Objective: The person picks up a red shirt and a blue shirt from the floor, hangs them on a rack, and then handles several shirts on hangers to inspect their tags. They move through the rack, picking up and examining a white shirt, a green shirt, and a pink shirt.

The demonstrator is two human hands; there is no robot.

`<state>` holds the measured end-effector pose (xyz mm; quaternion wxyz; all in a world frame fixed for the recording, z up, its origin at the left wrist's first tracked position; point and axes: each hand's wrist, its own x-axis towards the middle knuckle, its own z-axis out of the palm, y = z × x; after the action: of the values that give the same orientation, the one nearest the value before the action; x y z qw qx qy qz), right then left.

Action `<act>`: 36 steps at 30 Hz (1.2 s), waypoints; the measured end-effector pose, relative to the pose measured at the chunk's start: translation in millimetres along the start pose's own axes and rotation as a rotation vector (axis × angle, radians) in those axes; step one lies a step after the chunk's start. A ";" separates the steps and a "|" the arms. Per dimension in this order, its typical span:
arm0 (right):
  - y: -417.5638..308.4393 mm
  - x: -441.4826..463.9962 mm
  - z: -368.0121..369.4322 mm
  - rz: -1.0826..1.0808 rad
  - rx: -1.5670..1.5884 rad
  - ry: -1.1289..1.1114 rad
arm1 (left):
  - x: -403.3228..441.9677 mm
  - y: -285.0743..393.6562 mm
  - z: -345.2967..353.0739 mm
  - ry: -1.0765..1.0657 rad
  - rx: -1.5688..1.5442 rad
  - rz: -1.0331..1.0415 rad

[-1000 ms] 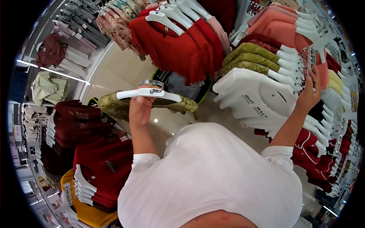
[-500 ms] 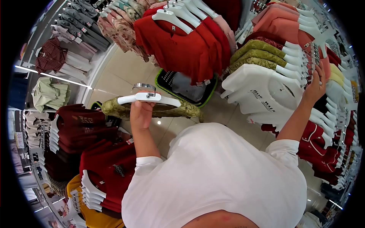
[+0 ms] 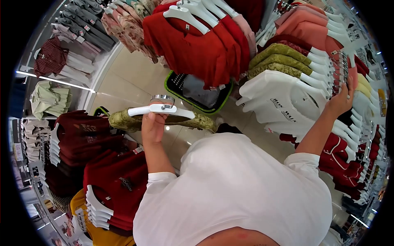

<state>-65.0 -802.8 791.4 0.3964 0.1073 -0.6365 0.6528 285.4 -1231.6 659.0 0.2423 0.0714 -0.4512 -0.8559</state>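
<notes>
Red tops (image 3: 184,51), at least three, hang ahead of the left fingers (image 3: 152,116); one black-and-green basket (image 3: 199,92) lies beyond them, rightward. One olive garment (image 3: 203,121) spreads either side of those fingers, which clasp its single white hanger (image 3: 184,113). Right fingers (image 3: 344,91) lie at clustered metal hooks (image 3: 341,69); whether clenched, I can't tell. One dark trouser leg (image 3: 227,128) has just appeared; the left hold is unaltered.

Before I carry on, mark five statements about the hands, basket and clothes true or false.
1. The left hand holds a white hanger with a green garment on it. True.
2. The basket has a red rim. False: its rim is green.
3. The right hand is raised beside metal hooks. True.
4. The white shirt with lettering lies on the floor. False: it hangs up, on the right side.
5. The red tops hang on white hangers. True.
</notes>
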 end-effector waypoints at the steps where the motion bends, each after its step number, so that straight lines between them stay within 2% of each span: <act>1: -1.2 -0.6 0.4 -0.008 -0.017 0.001 | -0.2 -1.3 -3.1 0.014 0.004 -0.013; 7: -11.2 -5.1 9.7 0.035 -0.044 0.080 | 18.1 -6.6 -13.8 0.007 0.007 -0.062; 12: -12.0 -6.6 10.7 0.021 -0.075 0.104 | 61.5 -10.2 3.1 -0.020 0.046 -0.124; 19: -13.0 -7.0 13.5 0.047 -0.052 0.149 | 146.2 -14.0 45.6 -0.154 0.071 -0.138; 20: -6.4 -5.8 8.3 -0.004 -0.043 0.136 | 156.9 -14.1 44.7 -0.191 0.073 -0.154; 23: -9.1 -8.8 11.4 0.017 -0.060 0.169 | 191.1 -20.6 35.8 -0.317 0.058 -0.186; 25: -12.0 -9.6 15.3 0.047 -0.025 0.201 | 204.5 -24.7 40.0 -0.329 0.034 -0.216; 29: -19.4 -19.5 18.0 0.123 -0.173 0.315 | 240.8 -29.4 30.4 -0.448 -0.017 -0.245; 33: -30.9 -51.0 27.4 0.065 -0.393 0.349 | 271.0 -19.5 26.8 -0.385 -0.040 -0.267; 36: -56.2 -84.1 74.8 -0.020 -0.646 0.457 | 297.7 -1.2 5.5 -0.461 -0.078 -0.298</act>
<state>0.3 -910.4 791.6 0.5477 -0.1648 -0.7034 0.4220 23.4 -1369.6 690.0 0.0074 -0.0690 -0.4456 -0.8925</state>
